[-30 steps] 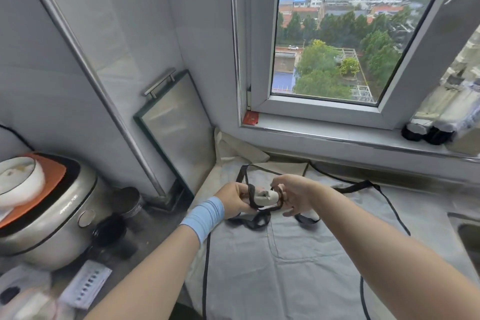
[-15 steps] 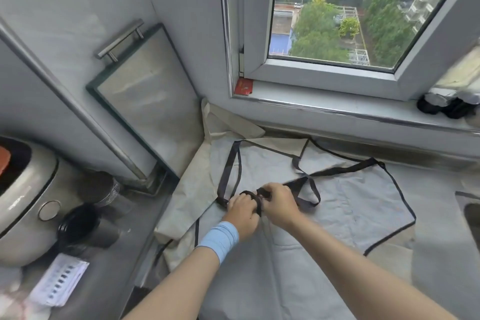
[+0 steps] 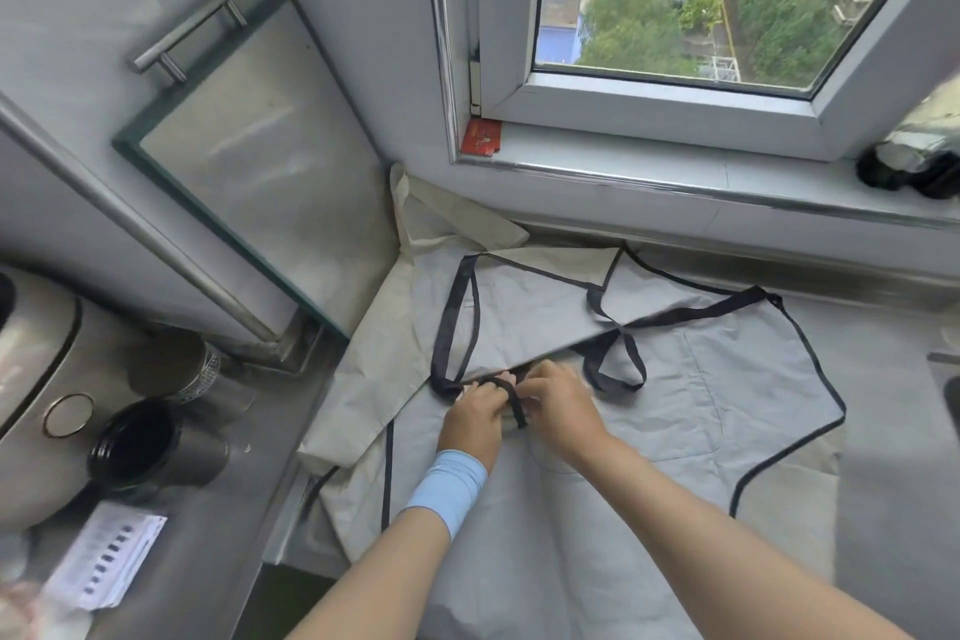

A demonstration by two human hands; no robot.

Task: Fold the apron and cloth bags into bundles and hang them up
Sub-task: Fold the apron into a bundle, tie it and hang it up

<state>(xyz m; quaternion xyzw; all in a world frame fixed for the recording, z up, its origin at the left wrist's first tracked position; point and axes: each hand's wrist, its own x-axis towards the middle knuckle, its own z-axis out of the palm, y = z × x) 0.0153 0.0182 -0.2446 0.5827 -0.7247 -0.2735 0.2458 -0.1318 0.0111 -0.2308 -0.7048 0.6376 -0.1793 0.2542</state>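
Apron (image 3: pixel 701 379), grey with black trim, spread flat on the tabletop (image 3: pixel 904 509) below the window sill (image 3: pixel 623 172); laid out wide, presumably for square folding. Top part seemingly turned down over the middle, leaving a slanted fold edge just beyond the hands. Black strap (image 3: pixel 451 322) looped long over the left of that flap and running down into the hands; another loop (image 3: pixel 618 372) lying loose to the right.

Left hand (image 3: pixel 475 418), above a blue wristband (image 3: pixel 449 489), curled over a stretch of strap at the fold edge, pinching it. Right hand (image 3: pixel 558 403) pressed up against the left, fingers bent onto the same strap, a short black length showing between the two. Both closed on strap, neither spread. Likely gathering or tying the loose ties first, to stop them trailing out of the bundle later and perhaps to leave a loop for hanging. Folding of the body barely begun; hanging not yet near.

Cloth bag (image 3: pixel 363 379), beige, lying unfolded under the apron's left edge and reaching up into the corner by the wall, probably next in line.

Farther out: glass board (image 3: pixel 260 161) with a metal handle, leaning on the wall, upright and clear of the cloth; dark cup (image 3: pixel 150 447) and rice cooker (image 3: pixel 31 405) on the left; red card (image 3: pixel 482 138) at the sill's corner; what looks like a sink rim (image 3: pixel 948 364) at the far right, worth minding with cloth so near.
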